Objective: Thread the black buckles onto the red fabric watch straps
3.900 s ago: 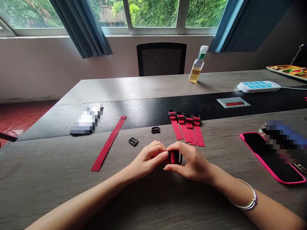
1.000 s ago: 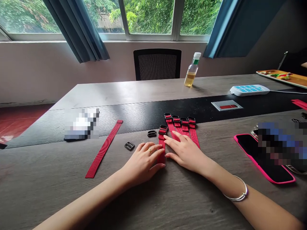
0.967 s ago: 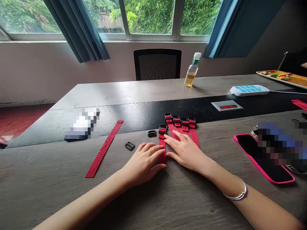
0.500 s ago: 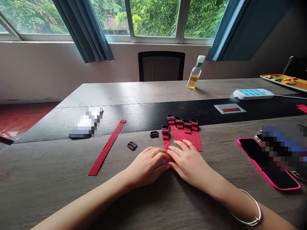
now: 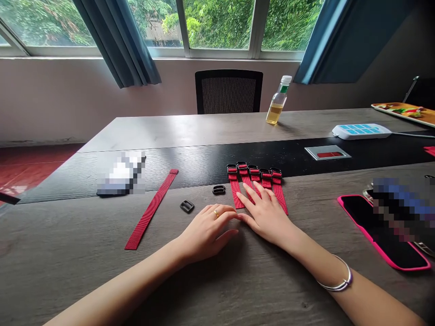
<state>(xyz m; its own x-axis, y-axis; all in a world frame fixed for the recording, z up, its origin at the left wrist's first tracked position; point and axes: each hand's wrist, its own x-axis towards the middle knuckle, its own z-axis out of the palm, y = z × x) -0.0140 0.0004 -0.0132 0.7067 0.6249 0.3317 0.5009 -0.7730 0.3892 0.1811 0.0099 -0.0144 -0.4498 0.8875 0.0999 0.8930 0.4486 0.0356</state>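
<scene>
Several red webbing straps with black slider buckles lie side by side, the leftmost strap (image 5: 234,189) running down to my hands. My right hand (image 5: 267,208) rests over the straps with its fingers spread flat, gripping nothing. Beside the lower end of the leftmost strap is my left hand (image 5: 209,228), wearing a ring; its fingers are loosely bent, the thumb is apart, and nothing shows in them. The two hands meet at the fingertips. Left of the row lie a loose black oval buckle (image 5: 218,189), a black slider buckle (image 5: 187,206) and a plain red strap (image 5: 152,209).
A phone in a pink case (image 5: 384,235) and a blurred object lie at the right. Farther back are a bottle (image 5: 277,104), a power strip (image 5: 362,131), a tray (image 5: 404,111) and a metal table plate (image 5: 327,152). Another blurred item (image 5: 121,174) lies at the left.
The leftmost buckled strap has moved away from me, into line with the others. My right hand has moved forward with it and now lies flatter; my left hand has barely shifted.
</scene>
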